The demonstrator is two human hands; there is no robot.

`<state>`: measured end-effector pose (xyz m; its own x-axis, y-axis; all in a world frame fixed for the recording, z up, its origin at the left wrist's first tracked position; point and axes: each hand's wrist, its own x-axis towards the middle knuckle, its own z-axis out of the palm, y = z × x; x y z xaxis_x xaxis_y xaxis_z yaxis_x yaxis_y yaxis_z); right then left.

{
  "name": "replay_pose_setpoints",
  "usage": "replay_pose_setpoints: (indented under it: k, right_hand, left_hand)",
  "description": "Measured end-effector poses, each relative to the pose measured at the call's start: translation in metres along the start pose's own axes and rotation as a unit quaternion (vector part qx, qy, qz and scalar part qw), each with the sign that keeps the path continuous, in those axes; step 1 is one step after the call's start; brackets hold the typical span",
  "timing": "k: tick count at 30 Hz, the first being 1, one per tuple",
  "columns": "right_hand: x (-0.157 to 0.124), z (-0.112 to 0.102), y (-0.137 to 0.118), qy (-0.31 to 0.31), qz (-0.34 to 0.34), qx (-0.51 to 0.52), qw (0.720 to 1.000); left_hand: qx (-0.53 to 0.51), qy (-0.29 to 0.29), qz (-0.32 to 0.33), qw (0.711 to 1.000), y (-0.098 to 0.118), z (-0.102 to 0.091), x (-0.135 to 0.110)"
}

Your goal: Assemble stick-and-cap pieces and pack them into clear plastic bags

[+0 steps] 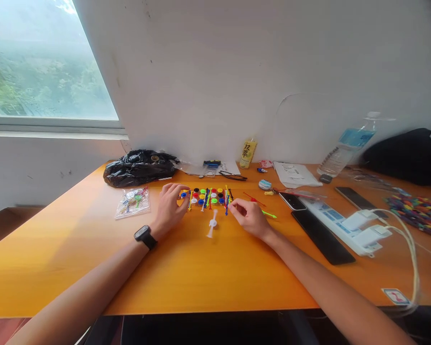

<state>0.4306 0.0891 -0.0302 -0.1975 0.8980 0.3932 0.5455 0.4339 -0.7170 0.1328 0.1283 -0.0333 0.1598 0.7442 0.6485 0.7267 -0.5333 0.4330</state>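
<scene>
A cluster of small coloured discs and thin coloured sticks (208, 196) lies on the orange table (187, 268). My left hand (170, 206), with a black watch on the wrist, rests at the cluster's left edge, fingers curled and touching the pieces. At the cluster's right edge, my right hand (249, 216) pinches its fingertips on a thin stick. A white spinner-like piece (212, 223) lies between the hands. Loose red and green sticks (264, 207) lie just right of my right hand.
A clear bag of coloured pieces (132, 201) and a black plastic bag (140, 167) lie at the left. On the right are phones (292, 201), a black slab (323, 235), a white power strip (345, 224) with chargers, a water bottle (346, 148), papers (294, 173) and a colourful mat (418, 212).
</scene>
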Motion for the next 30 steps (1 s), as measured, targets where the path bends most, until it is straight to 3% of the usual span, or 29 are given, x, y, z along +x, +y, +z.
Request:
replay_pose_setpoints:
  k: [3, 8, 21, 25, 30]
  right_hand:
    - [0.000, -0.002, 0.000, -0.008, -0.031, -0.032, 0.999]
    - [-0.001, -0.001, -0.001, -0.017, -0.045, -0.036, 0.998]
    - [-0.004, 0.004, -0.007, -0.035, -0.037, -0.024, 0.998]
    - [-0.006, 0.001, -0.015, -0.045, -0.096, -0.037, 0.994]
    - [-0.010, -0.002, -0.026, -0.123, -0.199, -0.103, 0.967]
  left_hand:
    - [0.040, -0.005, -0.031, 0.999, -0.027, 0.005, 0.005]
    - [0.038, -0.110, -0.103, 0.988, -0.051, 0.018, 0.005]
    - [0.035, -0.138, -0.014, 0.990, -0.041, 0.014, 0.005]
    - [0.038, -0.141, -0.013, 0.989, -0.041, 0.014, 0.005]
    - [0.051, -0.145, -0.010, 0.988, -0.040, 0.014, 0.004]
